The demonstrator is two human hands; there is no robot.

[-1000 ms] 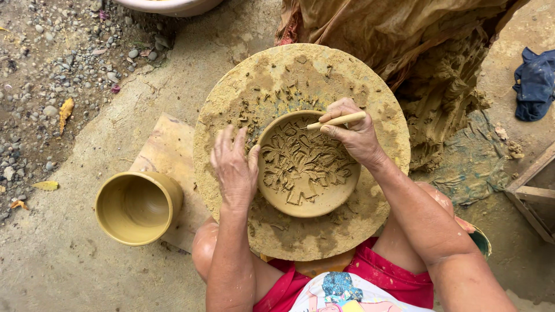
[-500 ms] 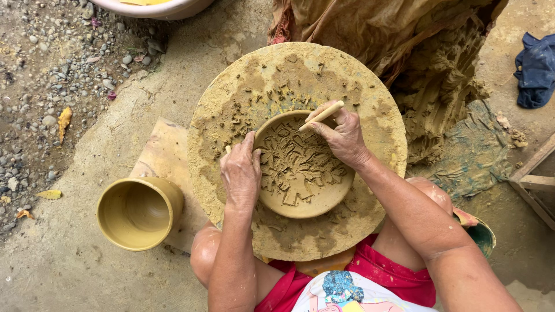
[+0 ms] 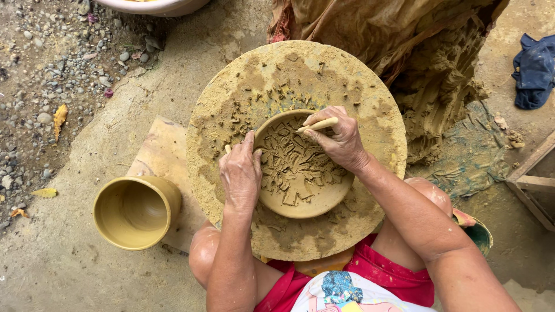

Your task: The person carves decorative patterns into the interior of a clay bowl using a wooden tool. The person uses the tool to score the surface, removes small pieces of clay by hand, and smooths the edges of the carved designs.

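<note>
A shallow clay bowl [image 3: 315, 202] full of cut clay shavings sits in the middle of a round clay-caked wheel [image 3: 231, 92]. My left hand [image 3: 240, 173] rests flat on the bowl's left rim, fingers together. My right hand [image 3: 341, 138] is over the bowl's upper right rim and grips a thin wooden stick [image 3: 318, 124], whose free end points left over the bowl. Loose scraps of clay lie scattered on the wheel above the bowl.
A yellow-brown pot [image 3: 136, 211] lies on a wooden board [image 3: 159, 153] left of the wheel. A big mound of raw clay [image 3: 428, 75] under a brown cloth rises behind the wheel. Gravel [image 3: 46, 86] covers the far left, a blue rag [image 3: 535, 69] lies at the right, and a pale basin's rim [image 3: 156, 6] shows at the top.
My right hand with the stick has moved from the bowl's right rim towards its upper edge. My left hand has shifted slightly along the left rim. The bowl has turned a little.
</note>
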